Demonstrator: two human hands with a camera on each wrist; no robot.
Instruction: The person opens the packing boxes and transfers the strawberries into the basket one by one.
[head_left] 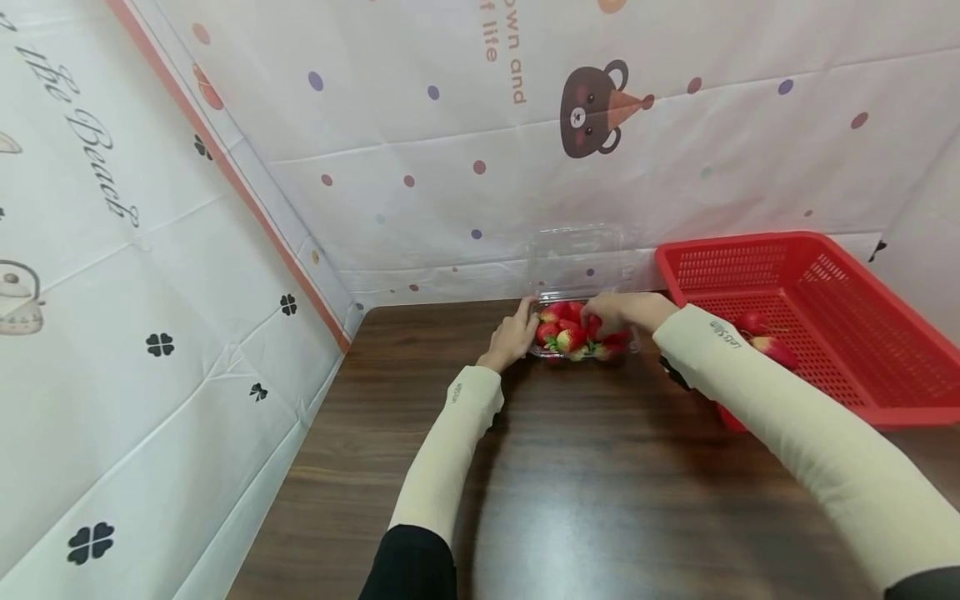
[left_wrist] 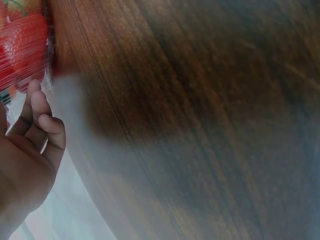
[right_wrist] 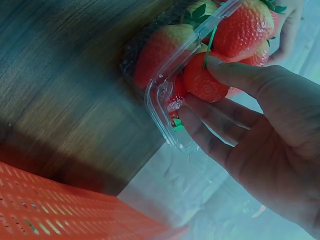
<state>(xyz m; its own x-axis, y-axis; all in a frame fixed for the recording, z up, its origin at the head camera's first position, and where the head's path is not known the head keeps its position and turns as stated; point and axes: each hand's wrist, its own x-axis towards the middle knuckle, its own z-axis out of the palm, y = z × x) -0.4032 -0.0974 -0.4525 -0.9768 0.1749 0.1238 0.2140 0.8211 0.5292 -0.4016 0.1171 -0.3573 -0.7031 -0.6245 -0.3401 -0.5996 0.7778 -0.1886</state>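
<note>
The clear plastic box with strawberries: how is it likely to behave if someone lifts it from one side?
The clear plastic box would probably flex, since its walls look thin. Strawberries are heaped up to its rim, so some may roll out if it tilts. The raised lid might swing, as it stands open behind.
</note>
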